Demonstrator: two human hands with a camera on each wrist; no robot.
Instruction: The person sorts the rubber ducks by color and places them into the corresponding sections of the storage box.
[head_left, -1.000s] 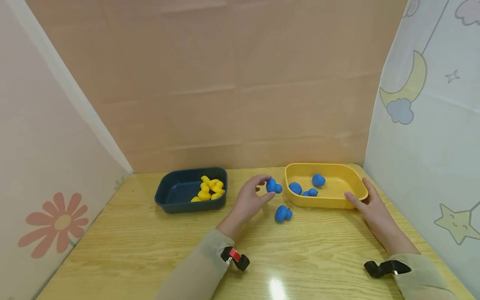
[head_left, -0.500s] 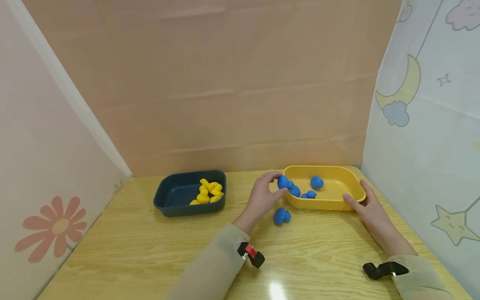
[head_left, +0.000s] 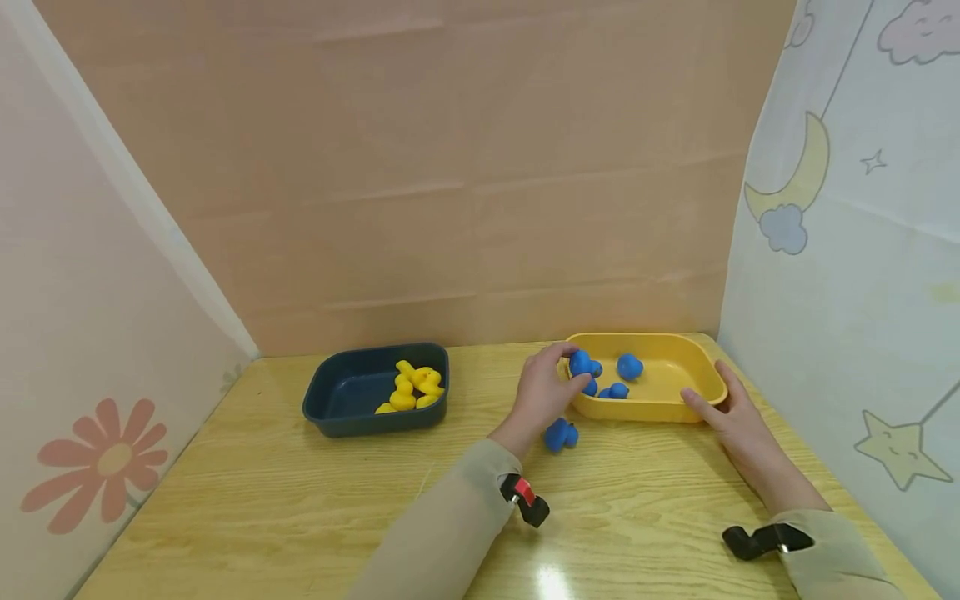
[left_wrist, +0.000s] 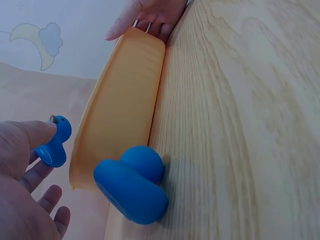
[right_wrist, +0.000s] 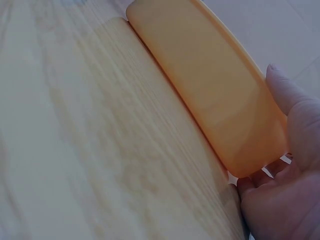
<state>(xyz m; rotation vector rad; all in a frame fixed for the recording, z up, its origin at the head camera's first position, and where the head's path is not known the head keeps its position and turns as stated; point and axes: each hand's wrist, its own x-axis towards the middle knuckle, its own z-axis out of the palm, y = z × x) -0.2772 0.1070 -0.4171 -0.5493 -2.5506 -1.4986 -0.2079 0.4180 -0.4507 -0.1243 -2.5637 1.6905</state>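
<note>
My left hand [head_left: 542, 392] pinches a blue rubber duck [head_left: 581, 363] between thumb and fingers, above the left end of a yellow plastic bin [head_left: 660, 411]. In the left wrist view that duck [left_wrist: 56, 145] shows its small beak by my thumb, higher than the table. Inside the bin lie more blue ducks [head_left: 629, 367], mostly toward its left side. Another blue duck [left_wrist: 135, 185] rests on the table in front of the bin's left corner, close below my left hand. My right hand [head_left: 738, 421] holds the bin's right end, thumb at the rim and fingers around the outer corner.
A dark navy bin [head_left: 375, 425] stands at the back left, with several yellow ducks [head_left: 403, 395] gathered in its right half. Both bins sit near the brown back wall [head_left: 480, 192]. A patterned white wall [head_left: 847, 275] rises close beside my right hand.
My left hand has carried the blue duck rightward, from left of the yellow bin to over its left end. My right hand has kept its hold on the bin.
</note>
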